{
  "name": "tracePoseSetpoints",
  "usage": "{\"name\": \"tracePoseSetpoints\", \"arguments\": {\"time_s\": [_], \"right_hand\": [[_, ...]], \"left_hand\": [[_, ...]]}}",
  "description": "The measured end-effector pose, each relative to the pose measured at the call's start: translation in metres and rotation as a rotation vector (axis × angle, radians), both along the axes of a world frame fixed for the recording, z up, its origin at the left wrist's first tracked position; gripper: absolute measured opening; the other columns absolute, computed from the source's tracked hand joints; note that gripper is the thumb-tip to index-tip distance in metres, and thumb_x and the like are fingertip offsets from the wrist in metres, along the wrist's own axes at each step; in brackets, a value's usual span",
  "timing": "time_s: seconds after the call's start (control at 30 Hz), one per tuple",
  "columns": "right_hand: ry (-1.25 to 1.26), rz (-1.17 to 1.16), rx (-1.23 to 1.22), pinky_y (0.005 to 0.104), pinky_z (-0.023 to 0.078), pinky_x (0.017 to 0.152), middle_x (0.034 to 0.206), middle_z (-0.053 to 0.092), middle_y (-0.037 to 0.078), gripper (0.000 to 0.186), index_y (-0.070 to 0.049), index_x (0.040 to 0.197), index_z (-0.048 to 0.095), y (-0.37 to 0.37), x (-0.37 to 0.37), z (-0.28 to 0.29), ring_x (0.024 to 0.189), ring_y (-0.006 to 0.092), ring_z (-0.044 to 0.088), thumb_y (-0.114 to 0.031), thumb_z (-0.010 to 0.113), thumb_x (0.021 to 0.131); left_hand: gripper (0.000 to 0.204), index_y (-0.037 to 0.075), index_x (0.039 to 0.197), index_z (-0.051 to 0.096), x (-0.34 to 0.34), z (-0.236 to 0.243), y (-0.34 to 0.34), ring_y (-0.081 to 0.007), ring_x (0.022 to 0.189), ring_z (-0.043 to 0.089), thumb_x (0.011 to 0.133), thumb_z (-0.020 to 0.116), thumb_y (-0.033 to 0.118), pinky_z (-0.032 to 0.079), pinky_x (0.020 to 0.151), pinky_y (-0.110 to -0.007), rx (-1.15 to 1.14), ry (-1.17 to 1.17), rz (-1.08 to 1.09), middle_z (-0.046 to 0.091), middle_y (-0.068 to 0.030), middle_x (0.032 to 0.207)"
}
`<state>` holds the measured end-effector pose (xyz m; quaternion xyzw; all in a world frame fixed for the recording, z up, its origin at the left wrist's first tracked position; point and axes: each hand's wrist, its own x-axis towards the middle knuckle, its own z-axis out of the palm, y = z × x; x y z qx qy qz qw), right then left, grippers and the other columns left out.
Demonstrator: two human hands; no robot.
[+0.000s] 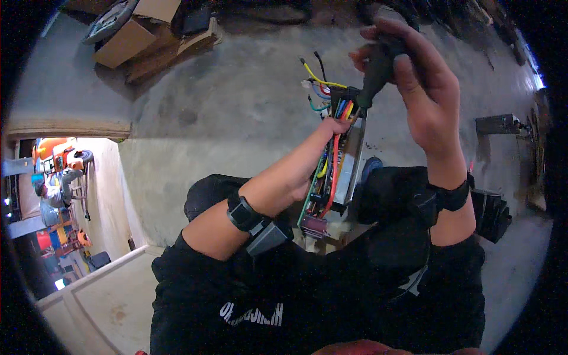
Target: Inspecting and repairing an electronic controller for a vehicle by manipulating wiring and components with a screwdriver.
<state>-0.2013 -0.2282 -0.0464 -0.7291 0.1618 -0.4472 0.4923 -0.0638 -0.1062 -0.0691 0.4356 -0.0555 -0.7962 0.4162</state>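
My left hand is closed around a long, narrow electronic controller, a circuit board in an open metal casing. Red, yellow, blue and green wires run along it, and loose leads with dark ends stick out at its far end. Its near end carries a purplish finned part. In my right hand, above and to the right, is a dark-handled screwdriver. It slants down to the casing's upper right edge; whether the tip sits in a screw cannot be made out.
Cardboard boxes lie at the far left. A grey metal box and a black ribbed object are on the concrete floor to the right. Through a doorway at left, a person is beside an orange machine.
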Motion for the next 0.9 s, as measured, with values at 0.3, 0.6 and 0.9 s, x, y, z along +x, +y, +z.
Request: {"name": "tracePoseSetpoints", "arguments": {"time_s": [0.3,0.6,0.9], "right_hand": [[-0.05,-0.063,0.137,0.0328,0.051,0.079,0.102,0.053,0.006,0.04,0.002,0.119,0.051,0.005,0.005,0.004,0.088,0.017,0.058,-0.024,0.059,0.089],[0.023,-0.096,0.037,0.0323,0.05,0.08,0.108,0.057,0.011,0.036,0.003,0.119,0.051,0.016,0.005,0.019,0.095,0.0206,0.06,-0.021,0.055,0.092],[-0.222,-0.024,-0.026,0.0346,0.05,0.083,0.111,0.055,0.013,0.033,0.003,0.118,0.052,0.008,0.008,0.014,0.097,0.0237,0.06,-0.015,0.055,0.091]], "left_hand": [[0.046,0.009,0.106,0.058,0.007,0.0,0.003,-0.0095,0.065,0.057,0.086,0.051,0.049,0.047,0.058,-0.023,0.015,-0.041,-0.053,0.061,0.0002,0.085],[0.046,0.008,0.099,0.06,0.006,0.001,0.004,-0.0124,0.059,0.057,0.086,0.049,0.051,0.046,0.054,-0.024,0.022,-0.068,-0.062,0.061,-0.0015,0.074],[0.047,0.01,0.103,0.06,-0.003,0.003,-0.001,-0.0115,0.059,0.056,0.088,0.048,0.052,0.046,0.055,-0.023,0.004,-0.184,0.036,0.061,0.0004,0.077]]}}
